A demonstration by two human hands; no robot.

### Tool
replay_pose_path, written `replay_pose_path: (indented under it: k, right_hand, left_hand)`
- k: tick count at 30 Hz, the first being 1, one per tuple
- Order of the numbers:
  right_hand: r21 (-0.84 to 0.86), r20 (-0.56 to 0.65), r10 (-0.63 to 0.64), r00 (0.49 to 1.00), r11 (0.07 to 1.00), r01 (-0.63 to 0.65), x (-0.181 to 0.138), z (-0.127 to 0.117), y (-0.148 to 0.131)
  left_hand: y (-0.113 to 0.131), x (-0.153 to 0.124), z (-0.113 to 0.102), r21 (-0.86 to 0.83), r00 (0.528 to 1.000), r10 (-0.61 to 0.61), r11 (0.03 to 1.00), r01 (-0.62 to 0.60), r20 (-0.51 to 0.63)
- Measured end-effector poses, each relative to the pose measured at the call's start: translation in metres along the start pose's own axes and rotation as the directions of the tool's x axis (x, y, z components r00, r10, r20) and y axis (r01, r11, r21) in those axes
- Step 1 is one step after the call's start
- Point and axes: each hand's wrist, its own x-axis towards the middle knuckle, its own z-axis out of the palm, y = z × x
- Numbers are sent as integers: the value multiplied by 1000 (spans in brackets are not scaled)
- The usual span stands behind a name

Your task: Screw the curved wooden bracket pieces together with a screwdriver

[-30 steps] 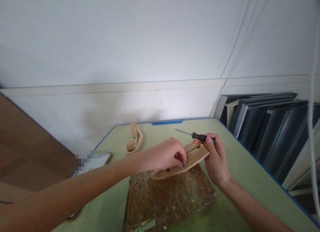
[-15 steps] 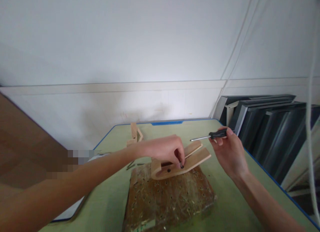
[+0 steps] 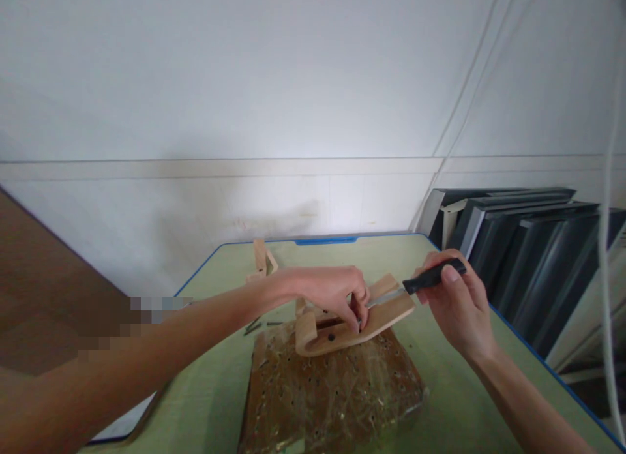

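2nd wooden pc (image 3: 259, 257) sits beyond & left of our L hand (image 3: 348, 299), which we hold pinched nearly closed on a small metal bit (image 3: 360, 322); slotted wooden pc (image 3: 386, 316) is right under its fingertips, atop brown block (image 3: 332, 389). Our R hand (image 3: 460, 305), well curled, grips the screwdriver (image 3: 424, 279) handle, shaft toward L fingers.

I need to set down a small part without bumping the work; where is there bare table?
The table looks bare along its far edge, right of the far wooden piece, and between the brown block and right forearm. It's crowded over the block's far end: left hand, near wooden piece and screwdriver, with the right hand alongside.
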Motion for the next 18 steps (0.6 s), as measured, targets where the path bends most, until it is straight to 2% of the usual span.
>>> replay_pose_path:
  k: [9,14,18]
  right_hand:
    - [-183,202,11,979,983,26,10,18,-2]
    - [-240,373,69,925,970,25,27,37,-5]
    - [-263,430,90,898,964,29,32,43,-3]
  left_hand:
    - [3,4,-2,-3,999,7,1000,-7,36]
    - [-6,5,-1,28,997,0,1000,-2,77]
    - [-10,3,-1,31,997,2,1000,-4,81]
